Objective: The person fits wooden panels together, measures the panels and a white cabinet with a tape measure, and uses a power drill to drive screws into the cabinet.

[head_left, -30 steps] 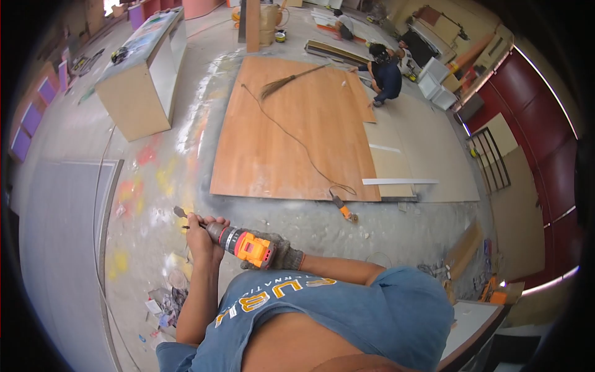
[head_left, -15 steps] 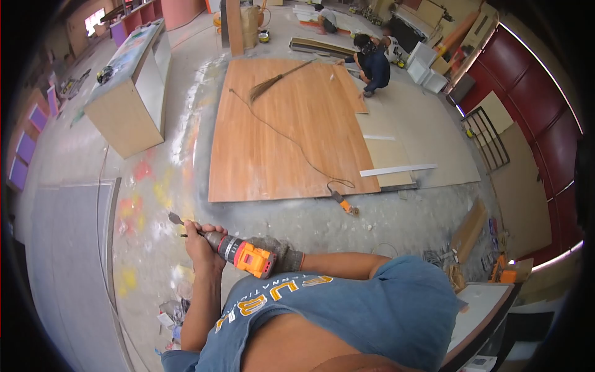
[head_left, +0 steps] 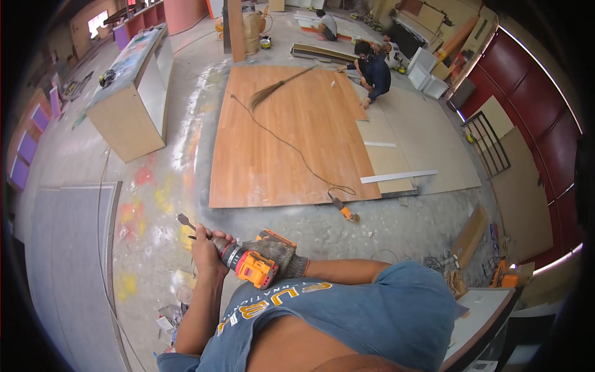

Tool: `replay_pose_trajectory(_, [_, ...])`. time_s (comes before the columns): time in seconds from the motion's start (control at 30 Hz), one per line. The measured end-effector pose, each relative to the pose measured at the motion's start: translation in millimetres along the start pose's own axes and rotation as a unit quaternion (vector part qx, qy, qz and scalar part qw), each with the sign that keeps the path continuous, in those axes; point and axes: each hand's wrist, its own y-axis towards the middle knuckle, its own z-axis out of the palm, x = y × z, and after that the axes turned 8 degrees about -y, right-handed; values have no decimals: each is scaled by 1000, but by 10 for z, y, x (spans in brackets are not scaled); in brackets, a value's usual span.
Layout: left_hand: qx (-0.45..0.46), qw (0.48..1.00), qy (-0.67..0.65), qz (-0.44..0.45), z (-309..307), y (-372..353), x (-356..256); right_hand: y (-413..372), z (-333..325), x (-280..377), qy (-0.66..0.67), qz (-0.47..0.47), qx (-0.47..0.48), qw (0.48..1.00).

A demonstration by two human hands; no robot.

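An orange and black cordless drill (head_left: 249, 263) lies across my lap area, its flat spade bit (head_left: 185, 221) pointing to the upper left. My bare left hand (head_left: 212, 245) is closed round the front of the drill near the chuck. My right hand (head_left: 282, 255), in a grey glove, wraps the drill's handle, with the orange battery end showing beyond it. Past my hands, a wood-grain sheet (head_left: 291, 142) lies on the floor with a broom (head_left: 269, 94) and a cord on it. The cord runs to an orange and black power tool (head_left: 344, 209) at the sheet's near edge.
A co-worker (head_left: 374, 73) crouches at the sheet's far right corner; another person (head_left: 327, 26) sits farther back. A long cabinet (head_left: 127, 118) stands at left, a grey panel (head_left: 71, 248) lies near left. White strips, boards and a metal grille (head_left: 486, 144) are at right.
The drill and both my hands have shifted slightly right and down, and the drill has turned to show its orange battery end. The co-worker's head and arm have moved slightly.
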Motion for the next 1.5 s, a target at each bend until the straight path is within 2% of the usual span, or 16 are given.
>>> replay_pose_trajectory(0.07, [29,1000,2,9,64,-24,-4,4,-25,3,136,32,66,988])
replay_pose_trajectory(0.17, [16,1000,17,9,140,-141,-1,-21,-223,229,81,-3,39,996])
replay_pose_trajectory(0.27, [8,1000,5,14,120,-202,28,-39,-419,480,-157,13,80,984])
replay_pose_trajectory(0.37, [8,1000,19,22,85,-242,23,-68,-325,431,-126,37,123,984])
replay_pose_trajectory(0.47, [16,1000,12,23,55,-193,15,-77,-9,191,60,49,62,995])
replay_pose_trajectory(0.53, [35,999,-6,20,18,-72,58,-80,13,159,223,65,-27,972])
replay_pose_trajectory(0.6, [59,998,4,6,39,-82,115,-125,-15,163,549,142,39,822])
replay_pose_trajectory(0.63, [48,998,19,33,25,-115,166,-140,-4,166,617,165,55,768])
replay_pose_trajectory(0.73, [84,995,39,28,87,-71,100,-197,181,11,346,192,-11,918])
replay_pose_trajectory(0.83, [131,991,2,-14,-7,48,-36,-163,209,-29,179,172,-36,968])
replay_pose_trajectory(1.03, [189,982,-14,0,118,377,-590,499,-10,-277,65,134,-29,988])
replay_pose_trajectory(1.23, [84,992,-87,22,382,1120,-942,1266,-73,-605,53,94,3,994])
replay_pose_trajectory(1.3, [5,999,-44,-2,160,1394,-734,1291,249,-981,34,67,-4,997])
replay_pose_trajectory(1.43, [-20,999,-37,30,-783,2409,-285,1565,1144,-2144,43,22,10,999])
replay_pose_trajectory(1.47, [-4,997,-72,26,-1073,2683,-110,1618,1228,-2264,226,99,27,969])
replay_pose_trajectory(1.5, [4,997,-65,40,-1368,2942,80,1647,1448,-2597,210,66,20,975])
